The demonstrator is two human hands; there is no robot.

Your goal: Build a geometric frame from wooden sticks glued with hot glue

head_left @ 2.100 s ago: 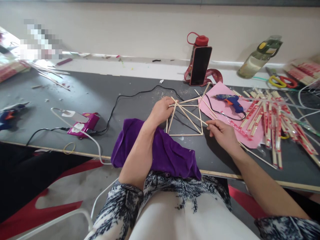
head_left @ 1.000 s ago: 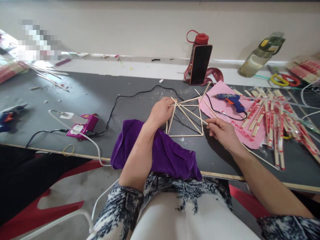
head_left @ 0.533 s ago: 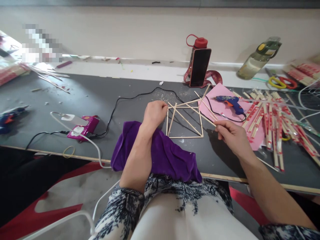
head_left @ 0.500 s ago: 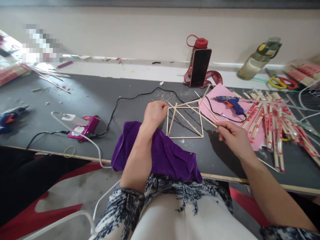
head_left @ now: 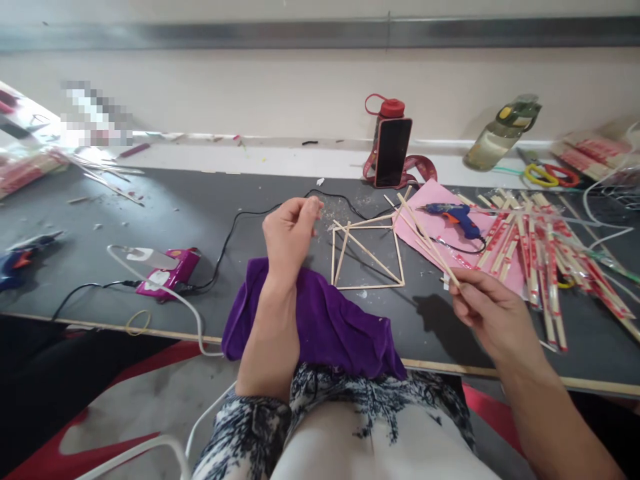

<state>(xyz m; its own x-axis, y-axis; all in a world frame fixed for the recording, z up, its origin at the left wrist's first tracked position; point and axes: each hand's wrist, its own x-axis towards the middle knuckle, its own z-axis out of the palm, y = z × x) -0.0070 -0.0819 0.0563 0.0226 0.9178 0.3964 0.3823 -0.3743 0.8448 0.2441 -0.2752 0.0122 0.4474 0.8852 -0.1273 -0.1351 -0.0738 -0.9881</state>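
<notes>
My right hand [head_left: 483,307] pinches the near end of a thin wooden chopstick [head_left: 429,239], whose far end points up and away to the left. Beside those fingertips shows a small white bit, too small to name. Raised over the table, my left hand [head_left: 291,233] has thumb and fingers pressed together; whatever they may hold is too small to tell. Between my hands a frame of joined chopsticks [head_left: 367,287] lies on the table, with sticks slanting across it. A purple cloth [head_left: 330,327] is under my left forearm at the table edge.
A blue glue gun [head_left: 453,217] rests on pink paper [head_left: 425,193]. Wrapped chopsticks [head_left: 537,267] are heaped at right. Behind stand a phone [head_left: 393,153], a red-capped bottle [head_left: 389,110] and a green bottle [head_left: 500,137]. A black cord [head_left: 235,230] leads to a magenta box [head_left: 173,270].
My right hand has drawn its chopstick to the right and toward me, away from the frame. My left hand has moved left from the frame's corner and turned. The view has tilted up slightly.
</notes>
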